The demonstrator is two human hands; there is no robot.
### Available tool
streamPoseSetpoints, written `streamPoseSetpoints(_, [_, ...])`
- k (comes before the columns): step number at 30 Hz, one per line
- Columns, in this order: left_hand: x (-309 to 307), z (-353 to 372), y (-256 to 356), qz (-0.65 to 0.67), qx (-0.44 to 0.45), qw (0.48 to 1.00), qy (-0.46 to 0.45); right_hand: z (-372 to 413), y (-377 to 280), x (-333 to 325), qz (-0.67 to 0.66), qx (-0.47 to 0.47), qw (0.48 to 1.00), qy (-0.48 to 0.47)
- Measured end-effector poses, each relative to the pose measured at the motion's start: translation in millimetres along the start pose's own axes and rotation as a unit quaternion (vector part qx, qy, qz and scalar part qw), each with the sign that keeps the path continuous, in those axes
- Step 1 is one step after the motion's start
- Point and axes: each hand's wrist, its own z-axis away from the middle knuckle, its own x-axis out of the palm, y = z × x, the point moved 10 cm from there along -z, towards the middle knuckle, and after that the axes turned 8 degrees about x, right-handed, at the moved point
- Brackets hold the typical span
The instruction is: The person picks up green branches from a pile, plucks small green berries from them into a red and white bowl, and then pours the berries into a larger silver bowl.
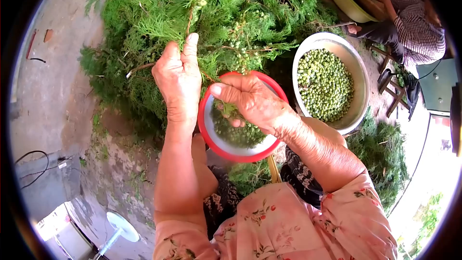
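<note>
My left hand (178, 79) is closed around the stem of a green leafy sprig (195, 7) that rises from it with small green berries at its tip. My right hand (252, 101) reaches across a red-rimmed bowl (208, 135), fingers curled on a tuft of the sprig's foliage just above it. Small green berries (238, 135) lie in the bottom of that bowl. The bowl sits below my hands, partly hidden by my right hand.
A big heap of green branches (202, 24) fills the ground ahead. A metal basin (358, 70) full of green berries stands at right. Beyond it sits another person in a striped shirt (416, 29) by a yellow-green basin (344, 2) and wooden stool (392, 91).
</note>
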Motion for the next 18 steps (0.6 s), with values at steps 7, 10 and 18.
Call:
streamPoseSetpoints(7, [2.5, 4.2, 0.5, -0.058, 0.012, 0.998, -0.01, 9.1, 7.2, 3.8, -0.071, 0.021, 0.997, 0.009])
streamPoseSetpoints(10, [3.0, 4.9, 1.5, -0.066, 0.01, 0.998, -0.014, 14.5, 3.6, 7.8, -0.058, 0.035, 0.998, 0.015])
streamPoseSetpoints(18, [-59.8, -6.4, -37.5, 0.046, -0.064, 0.985, 0.157, 17.6, 2.1, -10.3, 0.214, -0.088, 0.969, 0.088])
